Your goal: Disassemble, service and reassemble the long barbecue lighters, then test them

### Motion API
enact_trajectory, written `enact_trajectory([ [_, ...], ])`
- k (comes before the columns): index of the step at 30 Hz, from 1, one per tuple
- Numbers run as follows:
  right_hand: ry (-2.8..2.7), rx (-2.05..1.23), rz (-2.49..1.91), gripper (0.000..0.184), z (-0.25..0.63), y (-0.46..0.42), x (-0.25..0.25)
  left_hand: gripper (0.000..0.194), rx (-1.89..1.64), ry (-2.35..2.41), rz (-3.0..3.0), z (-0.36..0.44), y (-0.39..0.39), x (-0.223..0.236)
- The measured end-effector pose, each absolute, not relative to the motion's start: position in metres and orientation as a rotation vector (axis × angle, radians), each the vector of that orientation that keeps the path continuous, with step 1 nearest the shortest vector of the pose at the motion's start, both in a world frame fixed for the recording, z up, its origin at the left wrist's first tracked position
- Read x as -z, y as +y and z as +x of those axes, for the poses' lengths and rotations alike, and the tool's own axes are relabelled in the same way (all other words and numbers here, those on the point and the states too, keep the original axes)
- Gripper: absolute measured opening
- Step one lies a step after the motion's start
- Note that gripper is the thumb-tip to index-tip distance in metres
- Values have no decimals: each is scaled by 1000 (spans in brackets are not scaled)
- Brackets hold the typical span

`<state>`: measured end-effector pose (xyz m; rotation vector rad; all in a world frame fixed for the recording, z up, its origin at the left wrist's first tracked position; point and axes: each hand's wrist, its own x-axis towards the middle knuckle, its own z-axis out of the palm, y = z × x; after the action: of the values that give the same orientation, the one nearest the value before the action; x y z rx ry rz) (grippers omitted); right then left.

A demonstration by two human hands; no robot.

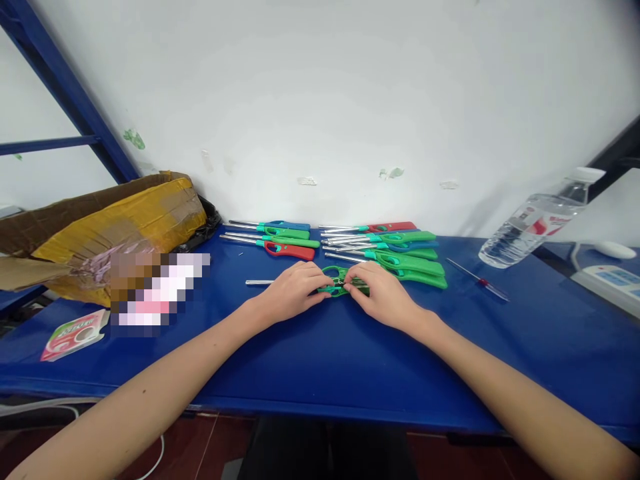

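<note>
Stretching beneath both hands, the blue worktop [310, 380] carries everything nearby. Well to the left of the hands sits an open box [125, 227] bound with yellow tape. Well to the right stands a clear bottle [533, 223] with a white cap. Between them, the left hand [299, 291] is curled over the front half of a lighter [338, 291], fingers on top and thumb low on the near side. The right hand [381, 297] is partly closed, thumb and forefinger pinching at its handle end.

Just beyond the right hand lies a pile [410, 259] of lighters with green, blue and red handles; beyond the left hand is a smaller row [287, 235] in the same colours. The lighter between the hands lies across them, silver tube [259, 283] pointing left, its green loop and a darker green part showing; finer details are too small to tell. Left of the left hand rests a printed card [75, 337], and right of the right hand, a thin screwdriver [483, 283].
</note>
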<state>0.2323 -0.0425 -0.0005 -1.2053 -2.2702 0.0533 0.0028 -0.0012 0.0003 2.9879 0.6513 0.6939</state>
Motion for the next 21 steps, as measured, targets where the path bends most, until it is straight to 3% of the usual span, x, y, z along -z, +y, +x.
enact_trajectory([
  [21, -2244, -79, -1230, 7, 232, -44, -2, 27, -709, 762, 3039, -1, 2, 0],
])
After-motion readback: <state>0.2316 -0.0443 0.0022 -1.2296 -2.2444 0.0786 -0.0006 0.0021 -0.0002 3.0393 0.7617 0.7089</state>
